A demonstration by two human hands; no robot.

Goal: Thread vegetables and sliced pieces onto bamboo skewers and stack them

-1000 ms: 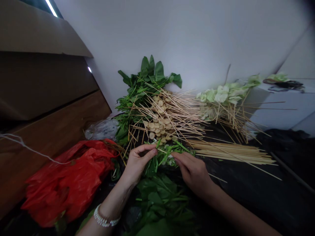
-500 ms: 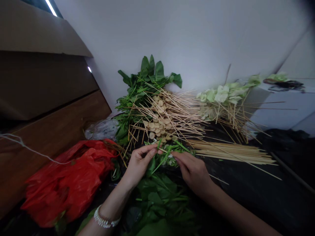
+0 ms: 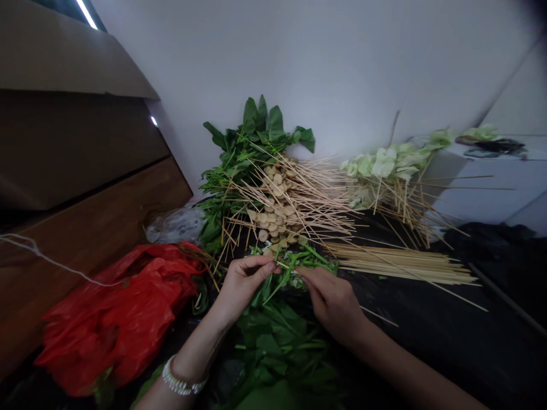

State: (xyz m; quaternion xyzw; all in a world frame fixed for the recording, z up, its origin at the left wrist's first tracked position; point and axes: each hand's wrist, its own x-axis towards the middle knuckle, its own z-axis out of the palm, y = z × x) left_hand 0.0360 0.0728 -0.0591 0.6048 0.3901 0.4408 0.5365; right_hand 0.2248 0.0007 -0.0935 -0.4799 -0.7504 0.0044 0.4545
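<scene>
My left hand (image 3: 245, 285), a beaded bracelet (image 3: 182, 378) on its wrist, is closed in a pinch at the thin green stems (image 3: 287, 272) of a leafy vegetable. My right hand (image 3: 335, 296) is closed around a bamboo skewer (image 3: 380, 317), whose end sticks out behind the palm. Between the two hands the skewer's front part meets the stems; its tip is hard to make out at the left fingertips. Below the hands lies a dark heap of leafy greens (image 3: 277, 341). Chopped green and white pieces (image 3: 316, 259) sit just beyond the fingers.
Skewered round pale slices (image 3: 277, 219) are piled ahead, against skewered greens (image 3: 231, 154). Cabbage skewers (image 3: 384, 165) stand farther right. Loose bamboo skewers (image 3: 405, 265) lie right of my hands. At left are a red plastic bag (image 3: 115, 319), a clear bag (image 3: 177, 225) and a cardboard box (image 3: 77, 148).
Both hands stay nearly in place. The left fingertips have shifted down slightly, and the right fingers have edged a little left along the skewer toward the stems.
</scene>
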